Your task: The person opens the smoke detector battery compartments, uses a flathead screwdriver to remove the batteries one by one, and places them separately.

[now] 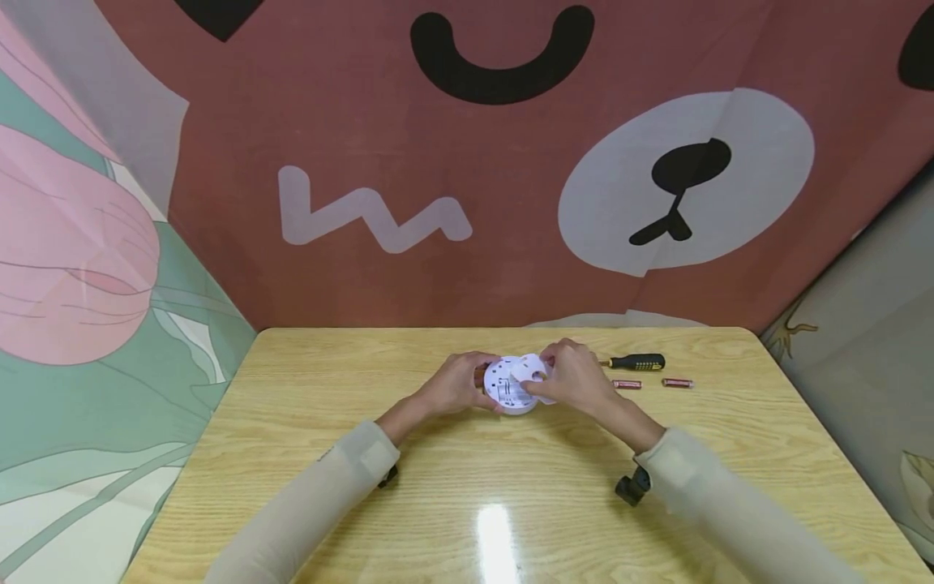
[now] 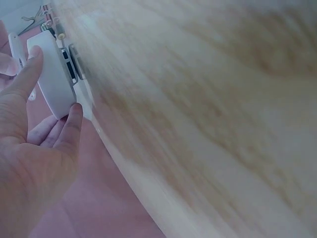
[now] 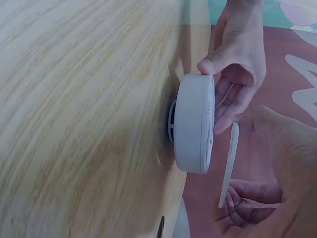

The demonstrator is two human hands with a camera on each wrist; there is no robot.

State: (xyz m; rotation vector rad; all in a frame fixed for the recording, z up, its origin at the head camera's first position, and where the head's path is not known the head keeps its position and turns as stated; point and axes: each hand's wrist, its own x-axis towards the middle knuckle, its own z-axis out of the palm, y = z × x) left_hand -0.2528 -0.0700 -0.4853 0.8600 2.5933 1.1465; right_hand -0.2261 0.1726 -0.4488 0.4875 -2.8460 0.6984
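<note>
A round white smoke alarm (image 1: 502, 391), with printing and small slots on its back, is held on edge or tilted above the wooden table. My left hand (image 1: 456, 383) grips its rim, thumb on one side and fingers on the other, as the left wrist view shows on its white side wall (image 2: 55, 82). My right hand (image 1: 581, 380) pinches a thin white round mounting plate (image 1: 527, 367) with a hole in it. In the right wrist view the plate (image 3: 229, 166) stands edge-on, a small gap away from the alarm's back (image 3: 193, 124).
A black-handled screwdriver (image 1: 637, 362) lies right of my right hand on the table (image 1: 438, 495). Two red batteries, one nearer (image 1: 627, 384) and one farther right (image 1: 678, 383), lie below it. A printed cloth (image 1: 365, 284) hangs behind the table's back edge.
</note>
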